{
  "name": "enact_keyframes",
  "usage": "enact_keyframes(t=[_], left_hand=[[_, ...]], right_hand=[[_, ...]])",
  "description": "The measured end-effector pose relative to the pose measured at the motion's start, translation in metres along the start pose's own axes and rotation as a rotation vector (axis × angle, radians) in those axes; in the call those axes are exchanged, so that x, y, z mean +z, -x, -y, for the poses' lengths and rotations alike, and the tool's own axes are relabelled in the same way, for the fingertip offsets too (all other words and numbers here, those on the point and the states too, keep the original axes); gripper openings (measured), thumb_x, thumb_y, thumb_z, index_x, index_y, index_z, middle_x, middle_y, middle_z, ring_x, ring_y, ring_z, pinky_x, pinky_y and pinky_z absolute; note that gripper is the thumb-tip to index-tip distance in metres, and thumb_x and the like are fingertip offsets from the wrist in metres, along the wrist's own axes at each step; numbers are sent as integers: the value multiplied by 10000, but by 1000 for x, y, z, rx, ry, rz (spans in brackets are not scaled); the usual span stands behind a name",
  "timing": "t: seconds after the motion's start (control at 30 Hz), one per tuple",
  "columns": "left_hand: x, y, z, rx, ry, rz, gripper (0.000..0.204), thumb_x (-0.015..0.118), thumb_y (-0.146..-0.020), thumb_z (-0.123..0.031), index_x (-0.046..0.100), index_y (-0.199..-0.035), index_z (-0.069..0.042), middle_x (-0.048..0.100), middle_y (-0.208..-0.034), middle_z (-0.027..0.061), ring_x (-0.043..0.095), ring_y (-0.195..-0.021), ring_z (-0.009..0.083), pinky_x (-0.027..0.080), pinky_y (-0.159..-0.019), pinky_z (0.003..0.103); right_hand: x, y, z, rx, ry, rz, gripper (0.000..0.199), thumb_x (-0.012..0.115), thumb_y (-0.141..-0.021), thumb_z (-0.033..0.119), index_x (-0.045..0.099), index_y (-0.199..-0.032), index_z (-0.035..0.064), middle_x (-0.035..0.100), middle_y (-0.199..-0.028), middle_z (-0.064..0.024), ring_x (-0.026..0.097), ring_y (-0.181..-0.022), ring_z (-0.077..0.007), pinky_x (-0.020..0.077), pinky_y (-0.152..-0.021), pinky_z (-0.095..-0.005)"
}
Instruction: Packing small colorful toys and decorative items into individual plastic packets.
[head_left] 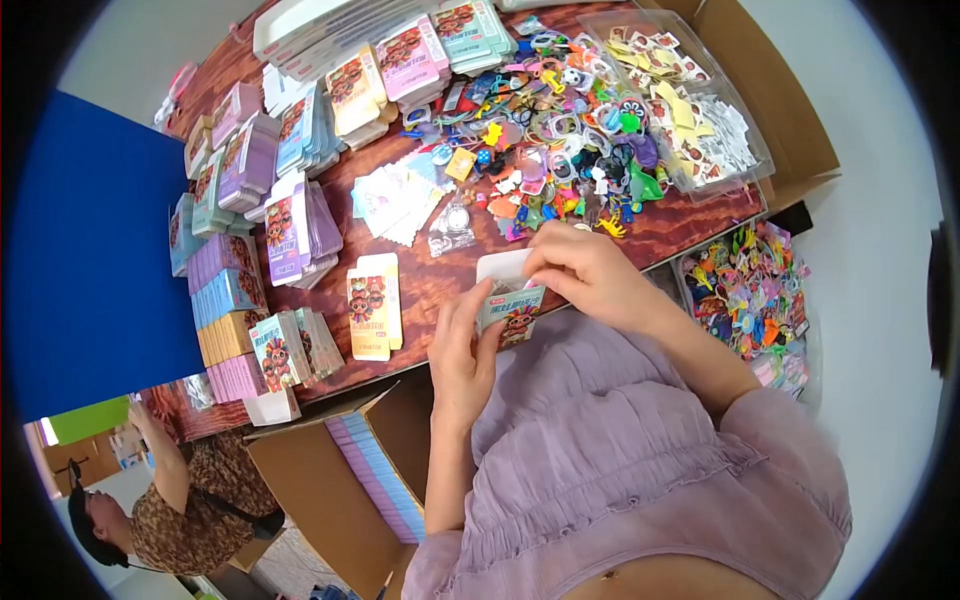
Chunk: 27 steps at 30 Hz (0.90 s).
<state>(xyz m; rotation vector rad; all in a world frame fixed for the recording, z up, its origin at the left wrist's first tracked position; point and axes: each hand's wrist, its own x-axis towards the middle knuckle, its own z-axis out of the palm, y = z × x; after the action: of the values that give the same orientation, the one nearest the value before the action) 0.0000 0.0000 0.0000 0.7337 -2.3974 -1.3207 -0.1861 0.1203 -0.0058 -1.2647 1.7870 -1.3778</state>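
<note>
My left hand (463, 350) is wrapped round a small teal-green printed box (510, 318), held upright at the table's near edge with its white top flap raised. At the box's open mouth, the fingers of my right hand (590, 268) are pinched together. A bit of pink and white shows below those fingertips, too small to name. Left of the box lies a flattened yellow carton (372, 308). Beyond my hands are a small clear-wrapped packet (453, 228) and a fan of pale cards (395, 198).
A heap of small colourful plastic toys (560, 130) spreads over the table. Stacks of flattened cartons (300, 230) stand at left. Stickers fill a clear tray (755, 165). A bin of toys (745, 290) sits at right, a cardboard box (315, 495) below. Another person (200, 500) is at lower left.
</note>
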Motion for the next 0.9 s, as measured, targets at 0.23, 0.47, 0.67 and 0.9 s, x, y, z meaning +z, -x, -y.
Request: enact_keyframes(t=[0.23, 0.47, 0.67, 0.9], left_hand=[[6, 1, 5, 144, -81, -26, 511, 663, -838, 63, 544, -1322, -48, 604, -1087, 169, 623, -942, 322, 506, -771, 392], [4, 3, 12, 72, -7, -60, 524, 665, -830, 73, 538, -1326, -40, 603, -1076, 172, 595, -898, 306, 493, -748, 366], [5, 6, 13, 91, 14, -46, 520, 674, -826, 75, 546, -1318, -36, 612, -1053, 156, 604, -870, 275, 495, -723, 342], [12, 12, 20, 92, 170, -102, 510, 676, -824, 87, 556, -1306, -23, 604, -1053, 116, 579, -836, 204, 486, -685, 301]], right_hand=[[1, -8, 16, -192, 482, -30, 126, 708, -760, 25, 603, -829, 23, 557, -997, -96, 562, -973, -302, 476, -795, -381], [16, -4, 7, -188, 270, -239, 144, 721, -724, 22, 589, -784, 19, 577, -1084, -99, 510, -1164, -322, 429, -954, -428], [2, -5, 15, -239, 276, -198, 110, 710, -746, 26, 623, -813, 20, 593, -1123, -89, 503, -1192, -315, 415, -977, -431], [11, -10, 12, -264, 239, -189, 81, 717, -759, 64, 649, -761, 19, 607, -1144, -72, 488, -1235, -309, 408, -1007, -428]])
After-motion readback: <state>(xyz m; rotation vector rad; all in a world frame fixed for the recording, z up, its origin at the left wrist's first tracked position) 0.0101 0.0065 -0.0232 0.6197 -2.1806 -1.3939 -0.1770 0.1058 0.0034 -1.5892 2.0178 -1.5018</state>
